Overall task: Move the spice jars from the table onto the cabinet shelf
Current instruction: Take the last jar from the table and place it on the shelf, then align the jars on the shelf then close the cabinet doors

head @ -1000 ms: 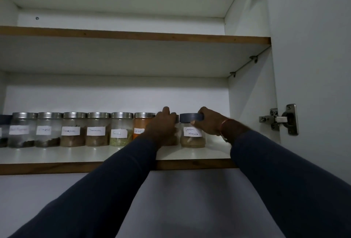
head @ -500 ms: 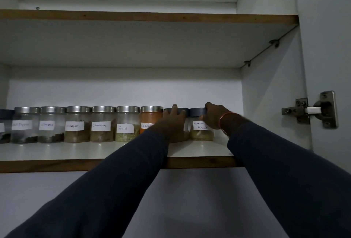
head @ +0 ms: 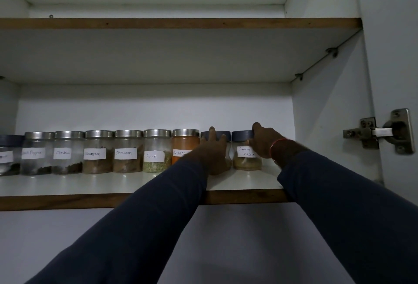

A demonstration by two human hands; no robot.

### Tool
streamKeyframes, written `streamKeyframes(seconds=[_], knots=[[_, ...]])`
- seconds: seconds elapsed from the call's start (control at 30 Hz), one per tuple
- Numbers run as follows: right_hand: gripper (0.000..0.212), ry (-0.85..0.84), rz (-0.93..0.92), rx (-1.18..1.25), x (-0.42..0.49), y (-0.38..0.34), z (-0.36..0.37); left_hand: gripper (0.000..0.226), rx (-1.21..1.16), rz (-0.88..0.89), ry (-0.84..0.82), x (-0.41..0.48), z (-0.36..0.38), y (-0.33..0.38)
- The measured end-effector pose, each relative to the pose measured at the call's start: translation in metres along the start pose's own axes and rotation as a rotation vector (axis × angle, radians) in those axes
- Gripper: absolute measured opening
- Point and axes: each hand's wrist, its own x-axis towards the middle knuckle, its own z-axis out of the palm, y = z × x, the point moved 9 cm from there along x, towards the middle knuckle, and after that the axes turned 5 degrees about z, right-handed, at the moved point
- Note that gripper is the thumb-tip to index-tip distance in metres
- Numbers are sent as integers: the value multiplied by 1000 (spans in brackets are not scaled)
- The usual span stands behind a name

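standing at the right end of the row, the garam masala jar (head: 246,157) is on the white cabinet shelf (head: 113,184), a squat, clear, round-shouldered jar with a dark matte lid, a handwritten paper label and tan powder in its lower part. the right hand (head: 263,142) grips its lid from the right side, fingers curled over the rim and the thumb tucked just under it; a red thread (head: 277,145) rings the wrist. just beside it on the left stands a second dark-lidded jar (head: 216,135), mostly hidden by the left hand (head: 214,154), which is laid flat against its front with one finger straight up past the lid; whether the other fingers wrap round the jar cannot be told. both arms wear dark blue sleeves.

further left, the row runs on, jar touching jar: an orange-red chilli jar (head: 184,145), then fennel (head: 156,151), cinnamon (head: 128,151), one with a smudged label (head: 98,151), cloves (head: 67,152) and pepper (head: 37,153), all clear cylinders with shiny brushed-metal lids. another dark-lidded jar (head: 9,154) is cut off at the left edge. the shelf has a brown wood-grain front edge, as does the upper shelf (head: 181,23). a metal hinge (head: 382,130) sits on the open door at the right.
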Motion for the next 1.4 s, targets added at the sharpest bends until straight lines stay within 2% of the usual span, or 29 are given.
streamKeyframes(seconds=[0.27, 0.47, 0.57, 0.63, 0.7, 0.77, 0.9, 1.07, 1.2, 1.4], knots=[[31, -3, -10, 0, -3, -1, 1, 88, -1, -1, 6, 3, 1, 0], [44, -31, 65, -61, -6, 5, 8, 82, -59, -2, 40, 5, 0, -4], [47, 162, 45, -163, -13, 1, -14, 63, -59, 30, 220, -1, -18, 0], [39, 341, -62, -185, -27, -14, -36, 42, -79, 52, 399, -11, -38, 6], [31, 408, -186, -175, -48, -36, -49, 27, -127, 69, 494, -23, -53, 10], [27, 342, -300, -200, -73, -60, -45, 20, -205, 87, 469, -34, -56, 14], [22, 190, -456, -189, -125, -93, -32, 22, -285, 133, 277, -61, -45, 22], [24, 124, -451, -129, -187, -114, -26, 18, -306, 112, 155, -124, -52, 19], [24, 144, -466, -150, -231, -130, -24, 19, -282, 144, 93, -170, -50, 16], [38, 90, -517, -240, -314, -174, -3, 56, -73, 249, 55, -254, -49, -4]])
